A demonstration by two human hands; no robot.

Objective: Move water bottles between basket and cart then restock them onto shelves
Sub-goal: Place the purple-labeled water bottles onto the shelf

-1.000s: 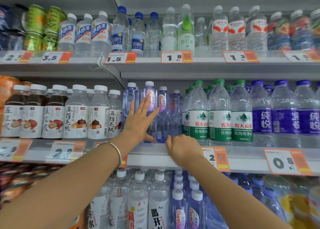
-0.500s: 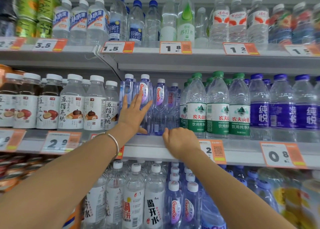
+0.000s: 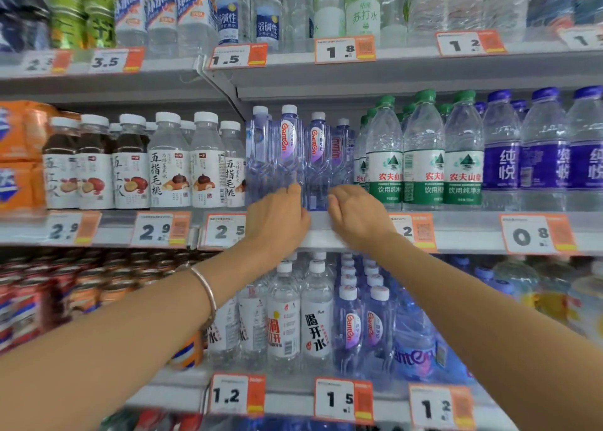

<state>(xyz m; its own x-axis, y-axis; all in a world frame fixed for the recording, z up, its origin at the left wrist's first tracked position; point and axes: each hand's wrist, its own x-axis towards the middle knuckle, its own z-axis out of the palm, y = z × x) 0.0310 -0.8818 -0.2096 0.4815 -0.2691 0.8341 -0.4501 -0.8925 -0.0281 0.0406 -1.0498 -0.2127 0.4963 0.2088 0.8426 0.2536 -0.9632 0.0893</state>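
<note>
We see both hands up at the front edge of the middle shelf (image 3: 463,231), side by side and just apart, with their backs toward us. The left hand (image 3: 277,217) lies at the foot of the purple bottles (image 3: 288,150). These stand upright in a short row at the shelf's front edge, between the white-cap bottles (image 3: 169,163) on the left and the green-cap bottles (image 3: 424,156) on the right. Its fingers reach the base of the second purple bottle and a fingertip touches it. We cannot tell whether it grasps that bottle or only presses on it.

The right hand (image 3: 357,217) sits over the shelf lip with its fingers bent toward the bases of the purple bottles further right. Its fingertips are hidden, so we cannot tell whether it holds anything.

A bracelet (image 3: 205,290) circles the left wrist. The left hand covers the right end of the 2.5 tag (image 3: 225,231) on the shelf's edge. Blue-label bottles (image 3: 541,156) stand beyond the green caps, toward the shelf's right end.
</note>
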